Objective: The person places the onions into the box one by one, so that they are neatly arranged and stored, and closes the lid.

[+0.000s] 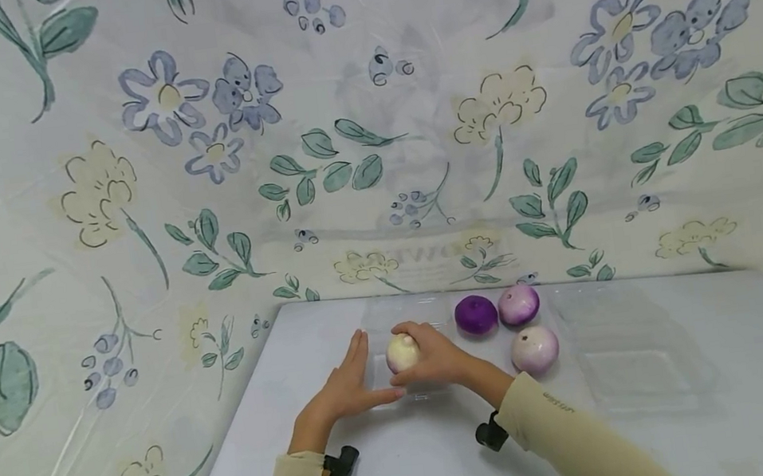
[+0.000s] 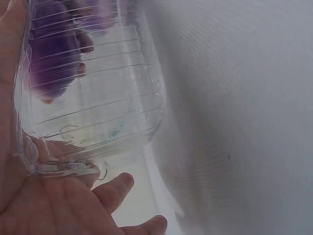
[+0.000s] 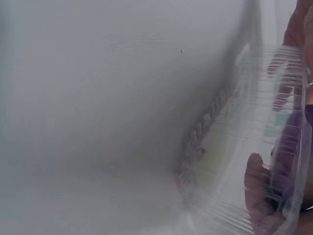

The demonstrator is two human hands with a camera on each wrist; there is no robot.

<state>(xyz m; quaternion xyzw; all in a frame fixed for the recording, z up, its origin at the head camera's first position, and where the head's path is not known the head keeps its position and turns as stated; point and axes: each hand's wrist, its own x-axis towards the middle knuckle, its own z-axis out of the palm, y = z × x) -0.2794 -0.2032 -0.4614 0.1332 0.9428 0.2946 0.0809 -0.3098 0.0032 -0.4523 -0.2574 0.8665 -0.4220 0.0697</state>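
A pale white-and-purple onion (image 1: 402, 353) is gripped between the curled fingers and thumb of my right hand (image 1: 434, 353), over a clear plastic clamshell box (image 2: 98, 110). Through the box's ribbed wall (image 3: 230, 127) the right wrist view shows purple onion skin and fingers. My left hand (image 1: 346, 389) rests against the left side of the box, fingers straight and thumb stretched along its front edge. The box's lid (image 1: 409, 311) lies folded back behind it.
Right of the box sit a dark purple onion (image 1: 475, 316), a purple-and-white onion (image 1: 519, 305) and a paler onion (image 1: 535, 349). Another clear box (image 1: 641, 369) lies on the white table (image 1: 413, 475) farther right. Flower-printed sheeting (image 1: 413, 145) rises behind the table.
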